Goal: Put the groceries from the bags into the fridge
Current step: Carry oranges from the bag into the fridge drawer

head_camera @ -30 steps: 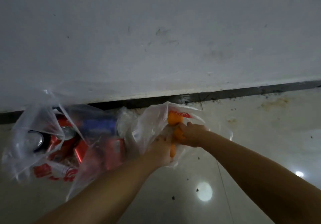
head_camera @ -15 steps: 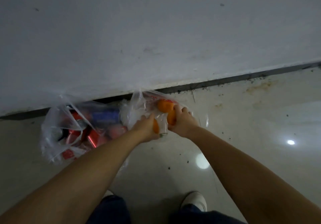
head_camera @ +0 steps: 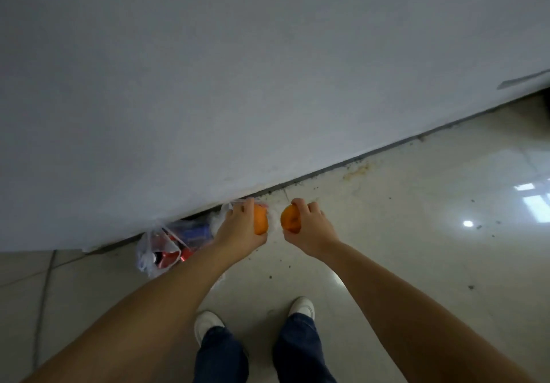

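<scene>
My left hand grips one orange, and my right hand grips a second orange. Both are held above the floor, a small gap between them. Below and behind my left hand lies a clear plastic bag, mostly hidden by the hand. A second clear bag with red and blue cans sits on the floor against the wall, to the left. No fridge is in view.
A grey wall fills the upper part of the view and meets the glossy tiled floor along a dark skirting line. My white shoes stand just behind the bags.
Both hands have come out of the bag, each with an orange, and lifted up and apart. The view has risen, so the bags look smaller and lower.
</scene>
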A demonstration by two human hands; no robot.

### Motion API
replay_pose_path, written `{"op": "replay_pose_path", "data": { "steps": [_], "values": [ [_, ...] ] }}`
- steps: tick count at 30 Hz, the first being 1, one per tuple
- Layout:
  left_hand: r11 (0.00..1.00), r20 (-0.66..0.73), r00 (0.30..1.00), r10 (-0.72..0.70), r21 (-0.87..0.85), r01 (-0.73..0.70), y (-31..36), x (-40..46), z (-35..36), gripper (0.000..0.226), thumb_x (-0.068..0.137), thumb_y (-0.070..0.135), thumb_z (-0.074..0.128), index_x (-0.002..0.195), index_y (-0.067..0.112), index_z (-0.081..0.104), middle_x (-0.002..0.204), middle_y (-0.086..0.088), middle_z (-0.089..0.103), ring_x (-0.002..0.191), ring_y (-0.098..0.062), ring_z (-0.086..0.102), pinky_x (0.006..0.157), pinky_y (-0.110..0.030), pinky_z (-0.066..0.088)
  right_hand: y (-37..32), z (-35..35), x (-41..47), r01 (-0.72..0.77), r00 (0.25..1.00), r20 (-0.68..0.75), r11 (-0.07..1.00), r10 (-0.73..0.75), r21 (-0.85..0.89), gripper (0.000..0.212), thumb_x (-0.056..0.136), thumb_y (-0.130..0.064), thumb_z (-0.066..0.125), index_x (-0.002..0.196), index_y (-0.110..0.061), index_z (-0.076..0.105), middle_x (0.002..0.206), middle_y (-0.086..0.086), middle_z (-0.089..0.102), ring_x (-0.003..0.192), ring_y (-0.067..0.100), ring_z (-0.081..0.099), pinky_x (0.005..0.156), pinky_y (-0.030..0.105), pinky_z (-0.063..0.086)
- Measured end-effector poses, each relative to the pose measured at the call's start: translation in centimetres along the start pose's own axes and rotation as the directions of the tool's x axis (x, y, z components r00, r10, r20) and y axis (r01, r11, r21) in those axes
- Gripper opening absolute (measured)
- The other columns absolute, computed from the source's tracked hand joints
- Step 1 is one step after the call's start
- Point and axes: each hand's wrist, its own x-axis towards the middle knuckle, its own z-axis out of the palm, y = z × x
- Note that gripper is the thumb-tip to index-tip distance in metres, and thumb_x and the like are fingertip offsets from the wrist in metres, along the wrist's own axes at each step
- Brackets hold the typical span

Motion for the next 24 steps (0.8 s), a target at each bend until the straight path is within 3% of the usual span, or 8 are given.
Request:
{"op": "replay_pose_path", "data": {
  "steps": [7, 12, 17, 24],
  "values": [
    [0.984, 0.013, 0.987, 0.158, 0.077, -0.158, 10.1, -8.5, -8.0, 0.069, 0.078, 0.040, 0.065, 0.131, 0.020, 0.025, 0.128, -0.010, 0.038, 0.114, -0.029, 0.044, 0.089, -0.043, 0.046, -0.8, -12.3, -12.3, -0.135, 0.978, -0.148, 0.985, 0.150, 0.106, 0.069, 0.084, -0.044, 0.063, 0.141, -0.028, 0.028, 0.133, 0.010, 0.042, 0.115, 0.029, 0.050, 0.093, 0.039, 0.049],
    [0.916, 0.055, 0.926, 0.374, 0.136, -0.378, 17.1, -13.0, -11.2, 0.071, 0.077, 0.038, 0.068, 0.132, 0.022, 0.026, 0.129, -0.007, 0.039, 0.112, -0.026, 0.047, 0.087, -0.039, 0.048, 0.0, -16.8, -21.8, -0.216, 0.897, -0.334, 0.946, 0.290, 0.241, 0.070, 0.083, -0.043, 0.064, 0.141, -0.027, 0.029, 0.132, 0.010, 0.042, 0.114, 0.030, 0.050, 0.092, 0.038, 0.049],
    [0.705, 0.178, 0.752, 0.635, 0.265, -0.658, 25.6, -18.5, -10.2, 0.072, 0.075, 0.040, 0.069, 0.131, 0.022, 0.028, 0.128, -0.008, 0.041, 0.110, -0.026, 0.050, 0.089, -0.040, 0.050, 3.0, -17.4, -33.0, -0.333, 0.739, -0.468, 0.867, 0.484, 0.371, 0.070, 0.082, -0.046, 0.064, 0.140, -0.030, 0.028, 0.131, 0.006, 0.042, 0.114, 0.027, 0.050, 0.091, 0.036, 0.049],
    [0.367, 0.377, 0.430, 0.820, 0.228, -0.902, 37.0, -31.1, -0.6, 0.076, 0.076, 0.040, 0.070, 0.136, 0.021, 0.028, 0.130, -0.008, 0.041, 0.113, -0.027, 0.050, 0.092, -0.042, 0.050, 9.7, -13.5, -52.4, -0.388, 0.391, -0.499, 0.630, 0.773, 0.673, 0.068, 0.080, -0.043, 0.067, 0.137, -0.030, 0.034, 0.128, 0.007, 0.044, 0.109, 0.027, 0.053, 0.091, 0.036, 0.048]
  ]
}}
